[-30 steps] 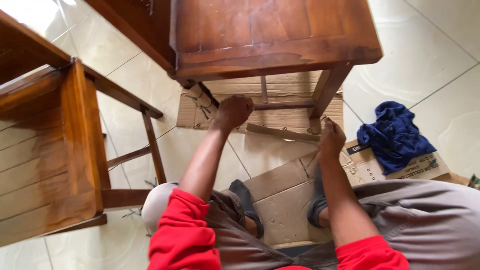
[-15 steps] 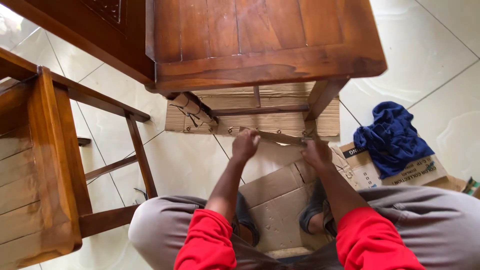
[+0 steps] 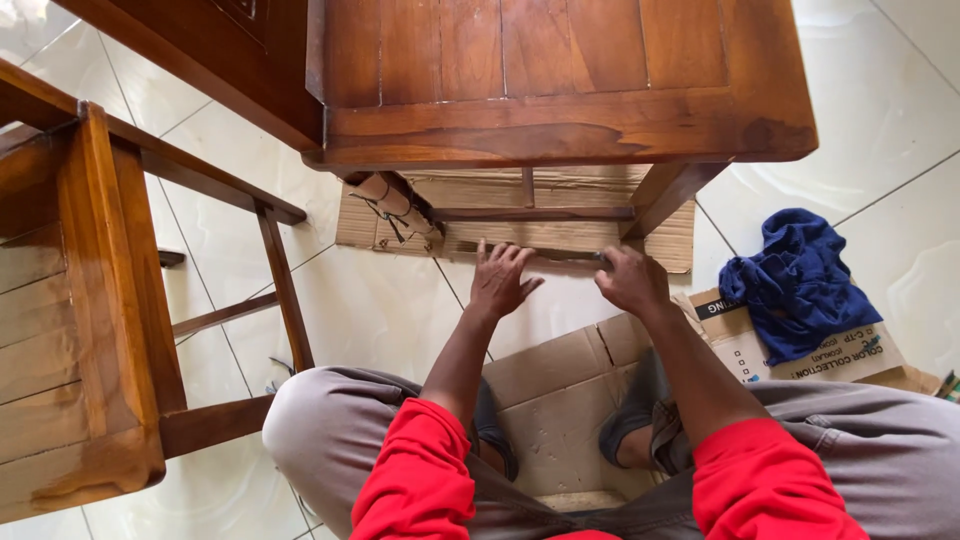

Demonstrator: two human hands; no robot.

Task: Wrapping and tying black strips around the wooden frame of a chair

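Note:
A thin brown cardboard strip [image 3: 560,254] lies across the floor in front of a wooden table [image 3: 560,120]. My left hand [image 3: 500,282] rests flat on the strip's left part with its fingers spread. My right hand [image 3: 632,281] is closed around the strip's right end. Both hands sit just below the table's front edge, near its front legs. The table's left front leg [image 3: 395,205] is wrapped in brown paper. A corrugated cardboard sheet [image 3: 665,232] lies under the table.
A wooden chair [image 3: 90,300] stands close on the left. A blue cloth [image 3: 795,280] lies on a flattened printed box [image 3: 830,358] at the right. Another cardboard piece [image 3: 560,400] lies under my feet on the white tile floor [image 3: 370,310].
My left hand let go of the wrapped leg, came to the strip and now lies open on it. Both hands moved the strip forward and down to the floor by the table.

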